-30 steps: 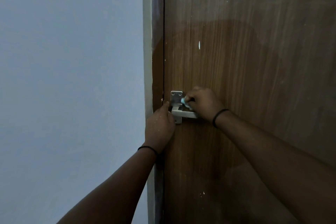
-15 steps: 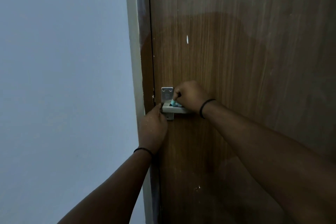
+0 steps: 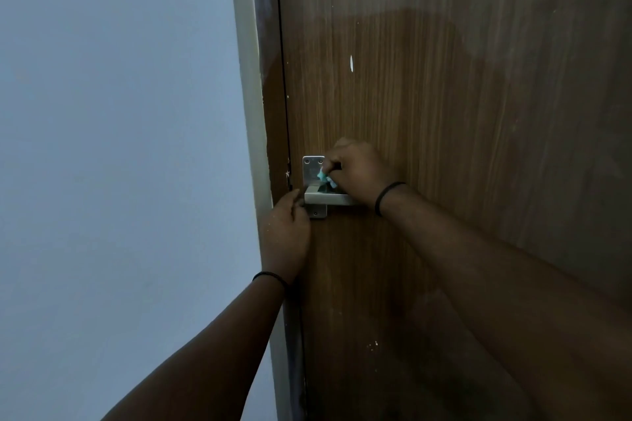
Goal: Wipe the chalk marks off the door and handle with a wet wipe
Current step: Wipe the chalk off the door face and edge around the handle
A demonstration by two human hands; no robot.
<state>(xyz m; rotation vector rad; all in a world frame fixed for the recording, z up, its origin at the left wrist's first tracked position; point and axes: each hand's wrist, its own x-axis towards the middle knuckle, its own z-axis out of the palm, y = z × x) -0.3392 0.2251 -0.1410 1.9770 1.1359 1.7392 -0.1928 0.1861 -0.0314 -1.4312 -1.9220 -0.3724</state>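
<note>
A brown wooden door (image 3: 461,113) fills the right side of the head view, with a silver lever handle (image 3: 325,197) on a metal plate (image 3: 312,167) near its left edge. My right hand (image 3: 359,171) pinches a small crumpled bluish wet wipe (image 3: 325,178) against the plate just above the lever. My left hand (image 3: 285,232) sits below and left of the handle, its curled fingers touching the lever's left end at the door edge. A white chalk mark (image 3: 351,63) shows higher on the door, and small white specks (image 3: 372,345) lower down.
A pale painted wall (image 3: 119,147) takes up the left half. A light door frame (image 3: 251,96) runs vertically between the wall and the door. Both wrists wear thin black bands.
My right hand has lifted the wipe from the lever onto the plate above it. My left hand stays at the lever's left end. The camera has shifted a little.
</note>
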